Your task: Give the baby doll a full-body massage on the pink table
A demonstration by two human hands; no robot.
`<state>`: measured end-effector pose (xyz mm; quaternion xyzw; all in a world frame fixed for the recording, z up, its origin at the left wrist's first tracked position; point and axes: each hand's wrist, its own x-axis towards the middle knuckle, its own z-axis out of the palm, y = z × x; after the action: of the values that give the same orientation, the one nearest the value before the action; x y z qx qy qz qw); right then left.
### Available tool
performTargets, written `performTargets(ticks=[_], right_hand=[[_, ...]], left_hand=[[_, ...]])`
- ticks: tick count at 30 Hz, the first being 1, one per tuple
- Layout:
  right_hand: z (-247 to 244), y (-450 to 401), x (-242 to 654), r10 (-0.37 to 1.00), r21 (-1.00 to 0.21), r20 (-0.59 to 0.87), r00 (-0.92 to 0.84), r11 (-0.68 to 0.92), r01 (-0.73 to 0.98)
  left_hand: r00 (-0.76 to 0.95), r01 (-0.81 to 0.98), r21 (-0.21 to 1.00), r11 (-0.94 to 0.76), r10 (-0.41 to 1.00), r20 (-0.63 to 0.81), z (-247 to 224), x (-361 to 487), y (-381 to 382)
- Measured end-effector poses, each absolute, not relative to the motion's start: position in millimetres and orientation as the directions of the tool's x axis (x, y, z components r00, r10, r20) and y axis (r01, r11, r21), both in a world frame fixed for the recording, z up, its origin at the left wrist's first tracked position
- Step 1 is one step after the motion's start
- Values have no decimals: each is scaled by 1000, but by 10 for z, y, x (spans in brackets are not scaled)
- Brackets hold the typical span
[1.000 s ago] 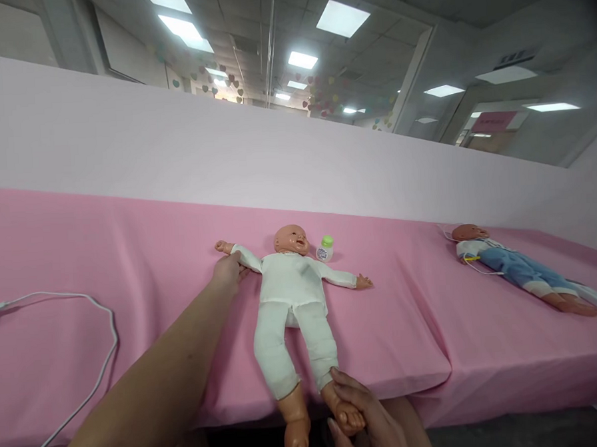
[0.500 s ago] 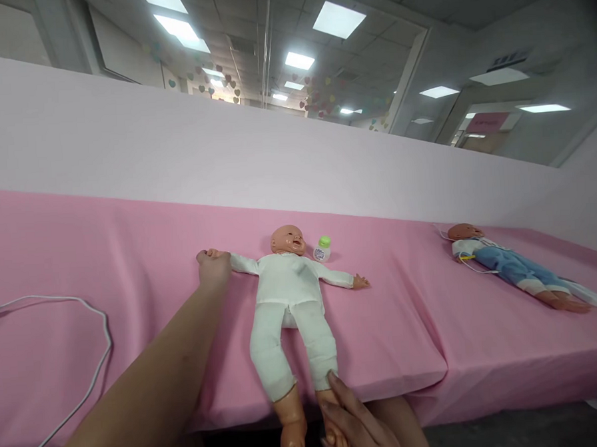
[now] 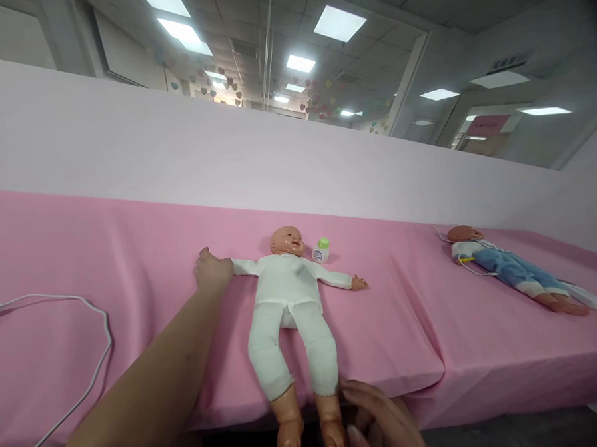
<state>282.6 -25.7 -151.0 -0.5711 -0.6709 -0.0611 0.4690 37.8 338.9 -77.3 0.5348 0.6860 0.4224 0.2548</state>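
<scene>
**Doll flat on pink cloth, a hand at each end**

Pink tablecloth (image 3: 105,260) covers the whole table, soft fabric w/ a few folds and a seam fold right of centre; pale pink partition (image 3: 225,154) behind it. Baby doll (image 3: 289,304) lies face-up mid-table, arms spread, in a white cotton suit, hard glossy plastic head and feet; feet hang over the near edge. Second doll (image 3: 511,270) in blue trousers lies far right, well apart, details too small to read. Thin white cable (image 3: 96,314) loops at left, its end cut off by the frame. Left hand (image 3: 211,271) is closed over the doll's wrist, doll's hand hidden under it. Right hand (image 3: 384,422), fingers loosely curled, sits just beside the doll's foot at bottom edge, partly cut off; can't tell if it touches. Small white bottle (image 3: 321,250) w/ green cap stands next to the doll's head.
</scene>
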Motion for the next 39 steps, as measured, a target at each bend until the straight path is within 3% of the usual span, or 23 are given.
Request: performTargets(ticks=[8, 14, 19, 24, 27, 32, 39], right_hand=[[-1294, 115, 2945, 832, -768, 443, 333, 161, 620], [-1162, 433, 3079, 944, -929, 181, 276, 72, 364], [-1156, 740, 3170, 949, -976, 101, 298, 36, 216], [-1036, 930, 3007, 961, -999, -20, 277, -29, 31], [-930, 1037, 2871, 969, -996, -60, 239, -42, -79], [-768, 1302, 2743, 987, -980, -82, 141, -54, -191], [-706, 1755, 2737, 995, -978, 18, 102, 39, -206]], left_hand=[[-215, 653, 754, 63, 971, 105, -794, 383, 3403], [-195, 719, 693, 48, 972, 135, -784, 385, 3401], [38, 772, 554, -312, 892, 450, -798, 740, 3112], [419, 545, 523, -656, 753, 508, -908, 1106, 2764], [510, 491, 571, -658, 749, 424, -949, 1150, 2712], [507, 504, 660, -557, 810, 295, -954, 1123, 2759], [446, 437, 732, -524, 832, 329, -972, 1120, 2818]])
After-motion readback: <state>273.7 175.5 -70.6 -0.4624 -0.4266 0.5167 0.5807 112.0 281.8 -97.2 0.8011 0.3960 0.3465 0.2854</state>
